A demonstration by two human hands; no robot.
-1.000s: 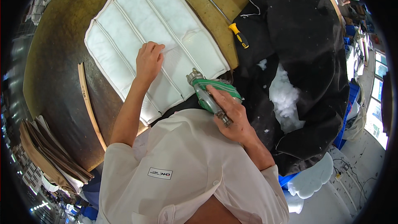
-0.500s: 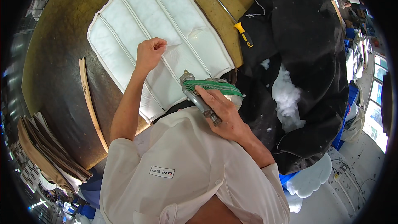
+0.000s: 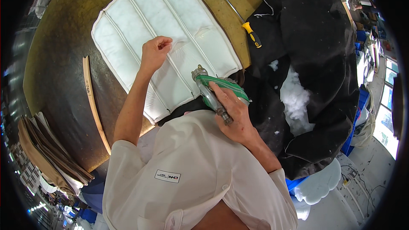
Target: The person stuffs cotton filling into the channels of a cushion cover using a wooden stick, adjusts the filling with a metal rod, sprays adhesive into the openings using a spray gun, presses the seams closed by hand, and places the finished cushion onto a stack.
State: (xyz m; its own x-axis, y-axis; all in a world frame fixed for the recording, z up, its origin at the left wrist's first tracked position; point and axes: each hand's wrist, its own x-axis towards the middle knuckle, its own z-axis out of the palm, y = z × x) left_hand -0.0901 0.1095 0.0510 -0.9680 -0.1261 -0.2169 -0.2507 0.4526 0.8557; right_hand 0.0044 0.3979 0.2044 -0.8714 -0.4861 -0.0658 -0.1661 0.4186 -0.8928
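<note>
A white padded panel [image 3: 140,21] with piped seams lies across the work table in front of me. My left hand [image 3: 155,53] is closed in a pinch over its middle, on the thin white cover, which wrinkles beside the fingertips. My right hand [image 3: 236,113] is wrapped round a metal spray gun [image 3: 211,99] near the panel's near edge. A green striped strap [image 3: 223,85] passes over the gun's cup, beside my fingers. The gun's nozzle end sits above the lower part of the panel, and the trigger area is mostly hidden.
A screwdriver [image 3: 251,34] with a yellow and black handle lies right of the panel. Black fabric [image 3: 324,59] covers the right side, with white stuffing [image 3: 295,96] on it. A curved wooden strip [image 3: 92,102] and stacked brown pieces [image 3: 49,155] are at left.
The spray gun has shifted slightly right and turned, its nozzle end now pointing farther up over the panel. My left hand has stayed nearly in place.
</note>
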